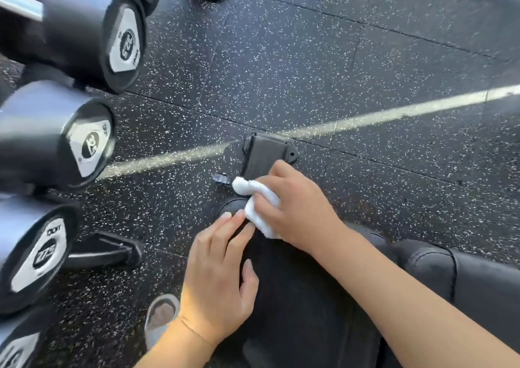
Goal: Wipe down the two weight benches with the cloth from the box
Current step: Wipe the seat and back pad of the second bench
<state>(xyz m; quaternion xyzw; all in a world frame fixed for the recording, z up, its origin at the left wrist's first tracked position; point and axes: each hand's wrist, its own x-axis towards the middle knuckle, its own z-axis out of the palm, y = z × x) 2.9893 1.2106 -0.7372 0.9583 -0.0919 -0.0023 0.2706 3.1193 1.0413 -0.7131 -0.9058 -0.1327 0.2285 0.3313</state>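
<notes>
A speckled black rubber floor (309, 58), crossed by a pale painted line, is seen beyond and around both hands. To the left of the hands, a rack of large black dumbbells (92, 35) is stacked, their silver end caps turned toward the viewer. Beneath both hands lies the narrow end of a black padded weight bench (295, 297), with its dark metal frame foot (267, 153) bolted to the floor just beyond the right hand's fingers. A grey shoe (160, 317) is seen just left of the left wrist.

The left hand (219, 277) is laid on the pad with fingers straight and relaxed, nothing held. The right hand (295, 207) is curled around a small white cloth (253, 198), bunched and pressed against the bench's end, touching the left fingertips.

The cloth is judged light, soft and easily crumpled; it is best gathered into the palm so a flat face meets the vinyl. The pad is judged firm and smooth.
</notes>
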